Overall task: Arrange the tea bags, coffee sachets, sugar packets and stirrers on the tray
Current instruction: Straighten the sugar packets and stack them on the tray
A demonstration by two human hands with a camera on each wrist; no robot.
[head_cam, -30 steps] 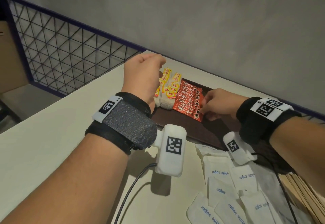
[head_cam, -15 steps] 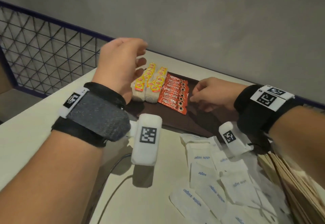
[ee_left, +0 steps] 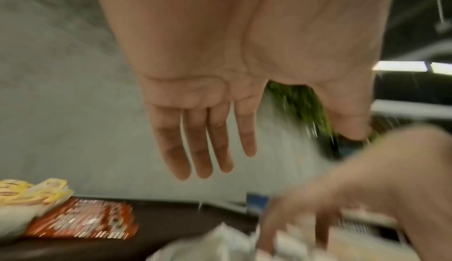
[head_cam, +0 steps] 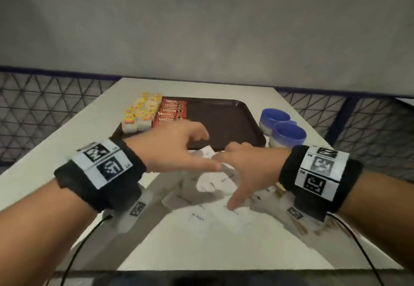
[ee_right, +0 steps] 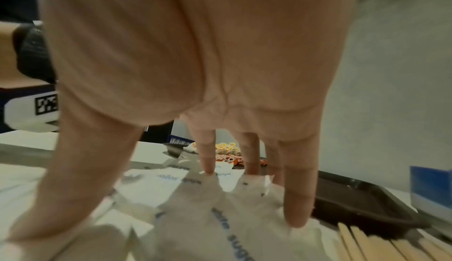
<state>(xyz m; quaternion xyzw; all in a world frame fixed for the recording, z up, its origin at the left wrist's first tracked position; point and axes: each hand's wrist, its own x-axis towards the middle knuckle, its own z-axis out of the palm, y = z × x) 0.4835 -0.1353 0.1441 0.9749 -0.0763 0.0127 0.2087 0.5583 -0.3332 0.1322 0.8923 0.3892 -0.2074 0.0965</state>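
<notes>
Right hand (head_cam: pixel 244 169) fingers (ee_right: pixel 298 197) spread, pressing loose white paper sugar packets (head_cam: pixel 215 216) on white bench (head_cam: pixel 56 151), likely to gather them. Left hand (head_cam: pixel 170 149) open, empty, hovering alongside. Dark brown plastic tray (head_cam: pixel 226 119) beyond holds yellow-tagged tea bags (head_cam: pixel 141 115), red coffee sachets (head_cam: pixel 171 112); wooden stirrers (ee_right: pixel 381 246) off tray.

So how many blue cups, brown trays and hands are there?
Blue cups: 2
Brown tray: 1
Hands: 2, the left hand and the right hand
Total: 5
</notes>
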